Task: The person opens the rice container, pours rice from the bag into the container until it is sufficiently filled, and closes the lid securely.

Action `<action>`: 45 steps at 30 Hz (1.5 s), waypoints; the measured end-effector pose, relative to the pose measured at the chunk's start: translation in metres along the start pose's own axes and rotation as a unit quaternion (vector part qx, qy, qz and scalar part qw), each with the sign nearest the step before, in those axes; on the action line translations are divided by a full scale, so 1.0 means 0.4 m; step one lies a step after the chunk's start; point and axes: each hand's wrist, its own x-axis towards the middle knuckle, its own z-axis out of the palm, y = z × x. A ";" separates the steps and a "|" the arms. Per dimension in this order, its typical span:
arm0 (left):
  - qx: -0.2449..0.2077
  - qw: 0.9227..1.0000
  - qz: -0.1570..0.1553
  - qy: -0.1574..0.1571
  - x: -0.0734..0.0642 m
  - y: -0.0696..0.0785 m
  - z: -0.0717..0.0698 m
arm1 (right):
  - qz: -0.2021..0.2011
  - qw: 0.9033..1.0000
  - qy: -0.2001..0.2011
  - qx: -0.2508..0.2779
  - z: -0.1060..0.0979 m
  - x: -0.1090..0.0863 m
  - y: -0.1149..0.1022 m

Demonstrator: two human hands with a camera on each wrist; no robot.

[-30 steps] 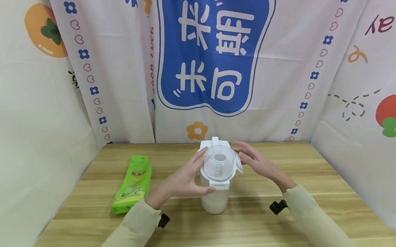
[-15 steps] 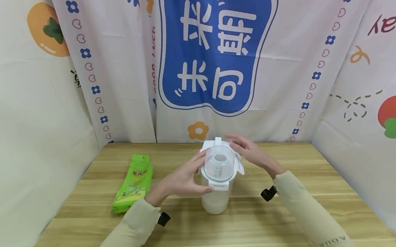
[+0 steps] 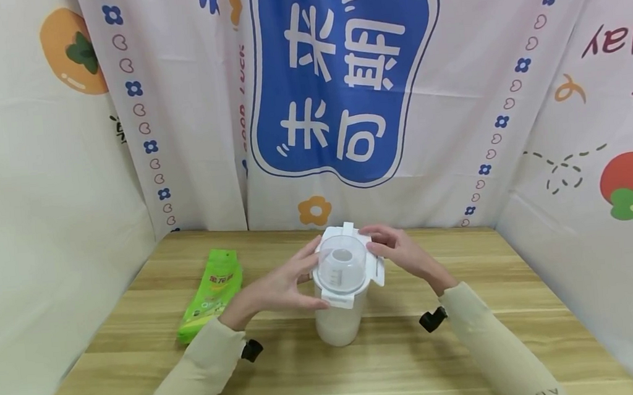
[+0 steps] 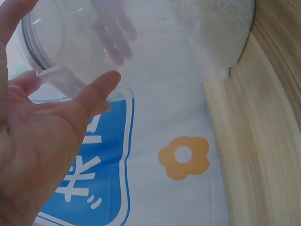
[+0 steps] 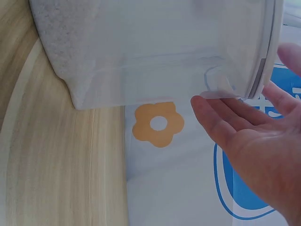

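A tall clear storage container (image 3: 339,326) with white grains in its lower part stands on the table, seen best in the head view. On top is a white lid (image 3: 326,235) with side clasps and a clear domed measuring cup (image 3: 344,263). My left hand (image 3: 281,285) holds the lid's left side, the thumb by the front clasp (image 3: 338,299). My right hand (image 3: 404,254) grips the lid's right rear edge; the right clasp (image 3: 377,271) sticks outward. In the right wrist view the right fingers (image 5: 218,117) lie along the container wall below the rim.
A green packet (image 3: 212,292) lies on the wooden table (image 3: 447,367) left of the container, partly behind my left forearm. Printed white cloth (image 3: 455,118) hangs behind and on both sides of the table.
The container has shifted slightly left and turned a little. My left hand moved left along with it. The right hand first rose toward the lid's rear corner, then came slightly back.
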 end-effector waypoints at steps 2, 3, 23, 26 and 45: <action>-0.012 1.000 -0.012 0.001 -0.007 -0.001 -0.007 | -0.001 1.000 -0.009 0.002 -0.001 -0.007 -0.003; -0.017 1.000 -0.017 0.001 -0.010 -0.002 -0.010 | -0.004 1.000 -0.011 0.002 0.000 -0.011 -0.005; -0.039 0.994 -0.076 0.064 -0.058 -0.056 -0.079 | -0.044 0.999 -0.006 0.011 0.027 -0.067 -0.012; -0.034 0.993 -0.087 0.077 -0.062 -0.058 -0.082 | -0.043 0.999 -0.004 0.022 0.034 -0.079 -0.011; -0.051 0.993 -0.064 0.087 -0.074 -0.060 -0.059 | 0.005 0.996 0.038 0.082 0.041 -0.155 -0.017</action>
